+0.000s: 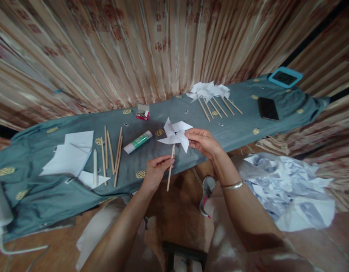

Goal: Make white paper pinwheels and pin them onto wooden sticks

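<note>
A white paper pinwheel point(177, 136) with a round silver pin at its centre is held up over the front edge of the cloth-covered table. My left hand point(158, 170) pinches its wooden stick point(170, 172) below the blades. The fingers of my right hand point(202, 141) are closed on the right-hand blade. Beyond my hands lies a glue stick point(138, 142) with a green label. A small red box point(142, 113), its lid up, holds metal pins. Several finished pinwheels point(211, 90) rest side by side at the back, their sticks pointing toward me.
Paper sheets point(68, 160), a white candle-like stick point(95, 168) and several loose wooden sticks point(119, 151) lie left. A dark phone point(267, 108) and a blue-framed clock point(284, 77) are right. Beside my right arm, a bag of paper scraps point(287, 189) stands below the table. Curtains hang behind.
</note>
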Demonstrator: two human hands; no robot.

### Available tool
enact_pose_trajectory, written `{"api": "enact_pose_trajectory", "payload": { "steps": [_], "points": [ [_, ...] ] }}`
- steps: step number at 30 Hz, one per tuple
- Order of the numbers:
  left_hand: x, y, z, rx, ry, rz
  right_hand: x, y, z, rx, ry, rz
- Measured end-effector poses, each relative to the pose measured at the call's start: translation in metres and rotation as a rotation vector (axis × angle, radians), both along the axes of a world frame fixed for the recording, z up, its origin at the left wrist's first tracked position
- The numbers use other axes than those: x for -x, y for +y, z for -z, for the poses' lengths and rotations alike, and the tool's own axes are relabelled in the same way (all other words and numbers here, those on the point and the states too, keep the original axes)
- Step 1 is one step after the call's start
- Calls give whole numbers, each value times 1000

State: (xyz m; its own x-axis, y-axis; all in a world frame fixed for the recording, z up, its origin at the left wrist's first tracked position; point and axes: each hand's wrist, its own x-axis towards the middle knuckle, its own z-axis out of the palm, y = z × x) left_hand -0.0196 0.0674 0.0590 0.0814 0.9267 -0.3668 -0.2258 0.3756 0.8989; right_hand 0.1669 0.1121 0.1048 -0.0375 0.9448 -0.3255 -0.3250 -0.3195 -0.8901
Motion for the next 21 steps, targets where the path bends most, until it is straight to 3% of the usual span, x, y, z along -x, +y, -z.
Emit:
{"api": "enact_pose_trajectory", "payload": {
  "steps": [21],
  "points": [
    [-3, -1, -1, 7, -14, -36, 5, -2, 3, 37, 62, -7]
  ]
}}
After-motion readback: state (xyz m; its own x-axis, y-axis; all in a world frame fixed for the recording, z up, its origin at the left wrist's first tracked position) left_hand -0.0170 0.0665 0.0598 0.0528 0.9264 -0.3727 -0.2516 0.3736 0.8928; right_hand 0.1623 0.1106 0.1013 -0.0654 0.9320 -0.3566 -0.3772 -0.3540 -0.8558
